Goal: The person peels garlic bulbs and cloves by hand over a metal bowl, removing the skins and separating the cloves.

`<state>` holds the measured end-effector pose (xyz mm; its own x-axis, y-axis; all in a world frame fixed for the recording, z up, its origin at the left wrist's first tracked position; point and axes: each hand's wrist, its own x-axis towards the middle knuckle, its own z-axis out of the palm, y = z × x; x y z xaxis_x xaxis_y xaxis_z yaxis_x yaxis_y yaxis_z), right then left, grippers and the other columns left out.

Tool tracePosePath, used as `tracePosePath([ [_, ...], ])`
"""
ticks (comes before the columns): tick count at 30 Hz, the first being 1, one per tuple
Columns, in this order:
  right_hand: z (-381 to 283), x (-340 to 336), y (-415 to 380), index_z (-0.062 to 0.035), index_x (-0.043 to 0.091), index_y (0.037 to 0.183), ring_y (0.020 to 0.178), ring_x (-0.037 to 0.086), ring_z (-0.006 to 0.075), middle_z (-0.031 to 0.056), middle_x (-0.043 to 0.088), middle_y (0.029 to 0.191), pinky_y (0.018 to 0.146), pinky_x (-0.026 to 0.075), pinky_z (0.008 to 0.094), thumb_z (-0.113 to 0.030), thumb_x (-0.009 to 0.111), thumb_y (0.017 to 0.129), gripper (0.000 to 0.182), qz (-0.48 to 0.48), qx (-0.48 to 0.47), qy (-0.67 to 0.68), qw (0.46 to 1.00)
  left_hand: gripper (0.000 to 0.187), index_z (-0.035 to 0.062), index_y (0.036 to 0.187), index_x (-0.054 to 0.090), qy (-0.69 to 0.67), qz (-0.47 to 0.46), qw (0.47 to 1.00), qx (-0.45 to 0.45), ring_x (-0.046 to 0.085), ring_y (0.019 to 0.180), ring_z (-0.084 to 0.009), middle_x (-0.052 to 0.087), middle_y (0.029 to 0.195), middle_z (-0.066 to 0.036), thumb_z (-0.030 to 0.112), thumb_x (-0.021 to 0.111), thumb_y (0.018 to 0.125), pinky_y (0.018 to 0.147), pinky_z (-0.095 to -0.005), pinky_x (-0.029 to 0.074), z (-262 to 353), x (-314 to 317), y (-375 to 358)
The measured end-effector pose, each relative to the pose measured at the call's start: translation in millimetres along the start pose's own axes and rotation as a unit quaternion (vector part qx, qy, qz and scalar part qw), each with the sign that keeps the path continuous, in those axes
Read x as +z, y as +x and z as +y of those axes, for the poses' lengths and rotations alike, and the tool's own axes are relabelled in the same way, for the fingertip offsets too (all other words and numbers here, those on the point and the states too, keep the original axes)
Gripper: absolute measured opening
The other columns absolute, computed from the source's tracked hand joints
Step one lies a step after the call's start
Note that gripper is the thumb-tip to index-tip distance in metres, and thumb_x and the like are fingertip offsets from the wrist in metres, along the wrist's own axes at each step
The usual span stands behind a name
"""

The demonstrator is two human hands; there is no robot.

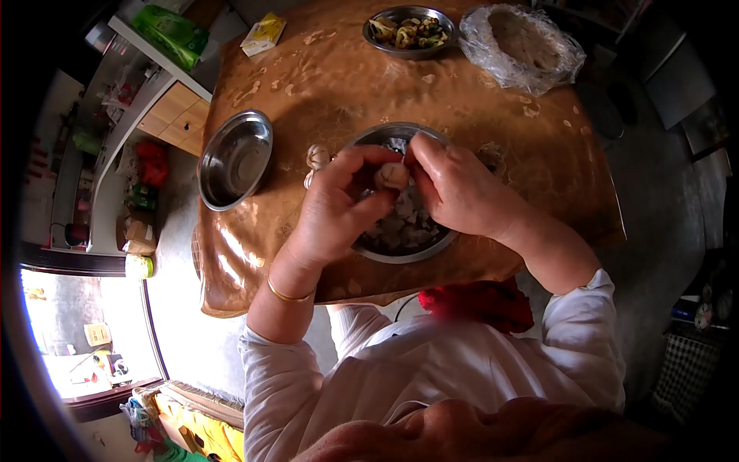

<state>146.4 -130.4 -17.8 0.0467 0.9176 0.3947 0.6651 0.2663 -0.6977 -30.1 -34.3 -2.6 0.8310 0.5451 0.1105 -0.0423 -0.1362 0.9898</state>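
Note:
A pale garlic bulb (392, 176) is held over a metal bowl (408, 256) near the table's front edge. My left hand (339, 204) is closed around the bulb, thumb below and fingers above. At the bulb's upper right, my right hand (462, 185) pinches with thumb and forefinger; it seems to grip a bit of the skin, though the fingertips partly hide it. White papery flakes (404, 223) lie inside the bowl beneath both hands. Just left of the bowl, more garlic bulbs (317, 157) rest on the tablecloth.
A shiny metal bowl (236, 160) stands at the table's left edge. Toward the back are a bowl of cooked food (409, 35), a plastic-wrapped round item (523, 46) and a small yellow packet (263, 34). A brown cloth (323, 100) covers the table.

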Motion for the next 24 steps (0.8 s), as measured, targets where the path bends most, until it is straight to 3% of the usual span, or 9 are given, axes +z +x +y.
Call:
tracePosePath([
  [4, 0.0, 2.9, -1.7, 0.0016, 0.047, 0.097, 0.083, 0.060, 0.0459, 0.0233, 0.061, 0.084, 0.068, 0.047, 0.0488, 0.006, 0.056, 0.082, 0.018, -0.006, -0.031, 0.011, 0.999, 0.042, -0.0001, 0.123, 0.054, -0.170, -0.023, 0.985, 0.000, 0.058, 0.104, -0.0128, 0.061, 0.113, -0.006, -0.010, 0.055, 0.082, 0.092, -0.0269, 0.047, 1.8, -6.5, 0.0],
  [10, 1.3, 2.7, 2.1, 0.0020, 0.048, 0.095, 0.082, 0.060, 0.0450, 0.0230, 0.060, 0.084, 0.071, 0.049, 0.0485, 0.003, 0.058, 0.081, 0.018, 0.033, -0.085, -0.006, 0.996, 0.040, 0.0009, 0.120, 0.055, -0.085, -0.016, 0.996, -0.006, 0.056, 0.103, -0.0132, 0.061, 0.109, -0.005, -0.007, 0.058, 0.082, 0.091, -0.0272, 0.047, -3.4, -8.2, 6.6],
  [13, 1.9, 1.9, 2.2, 0.0018, 0.047, 0.096, 0.079, 0.060, 0.0450, 0.0229, 0.059, 0.082, 0.068, 0.048, 0.0489, 0.000, 0.058, 0.084, 0.016, 0.023, -0.066, 0.004, 0.998, 0.039, 0.0021, 0.118, 0.056, 0.118, 0.013, 0.991, 0.054, 0.057, 0.099, -0.0140, 0.061, 0.107, -0.006, -0.005, 0.062, 0.080, 0.088, -0.0276, 0.047, -9.0, -6.8, 7.1],
  [16, 1.2, 2.2, 1.7, 0.0016, 0.046, 0.095, 0.076, 0.060, 0.0435, 0.0236, 0.059, 0.082, 0.065, 0.048, 0.0487, -0.004, 0.057, 0.087, 0.014, 0.005, -0.060, -0.013, 0.998, 0.038, 0.0027, 0.115, 0.058, 0.130, 0.029, 0.989, 0.067, 0.058, 0.095, -0.0138, 0.061, 0.104, -0.007, -0.003, 0.065, 0.078, 0.085, -0.0277, 0.048, -7.1, -1.4, 5.6],
  [19, 2.5, 2.4, 0.6, 0.0011, 0.046, 0.094, 0.074, 0.061, 0.0415, 0.0238, 0.059, 0.081, 0.063, 0.048, 0.0478, -0.007, 0.056, 0.090, 0.014, -0.019, -0.065, -0.045, 0.997, 0.035, 0.0015, 0.111, 0.060, 0.161, 0.021, 0.987, 0.021, 0.059, 0.093, -0.0153, 0.062, 0.101, -0.009, -0.002, 0.066, 0.077, 0.083, -0.0284, 0.049, -4.7, -2.9, 4.3],
  [24, 2.3, 2.2, -1.1, 0.0012, 0.046, 0.095, 0.074, 0.062, 0.0382, 0.0216, 0.059, 0.080, 0.064, 0.049, 0.0455, -0.008, 0.056, 0.089, 0.015, -0.040, -0.084, -0.072, 0.993, 0.033, 0.0001, 0.106, 0.061, 0.193, 0.036, 0.979, 0.051, 0.062, 0.094, -0.0210, 0.063, 0.100, -0.012, -0.002, 0.067, 0.074, 0.084, -0.0309, 0.050, -6.0, 0.3, 4.9],
])
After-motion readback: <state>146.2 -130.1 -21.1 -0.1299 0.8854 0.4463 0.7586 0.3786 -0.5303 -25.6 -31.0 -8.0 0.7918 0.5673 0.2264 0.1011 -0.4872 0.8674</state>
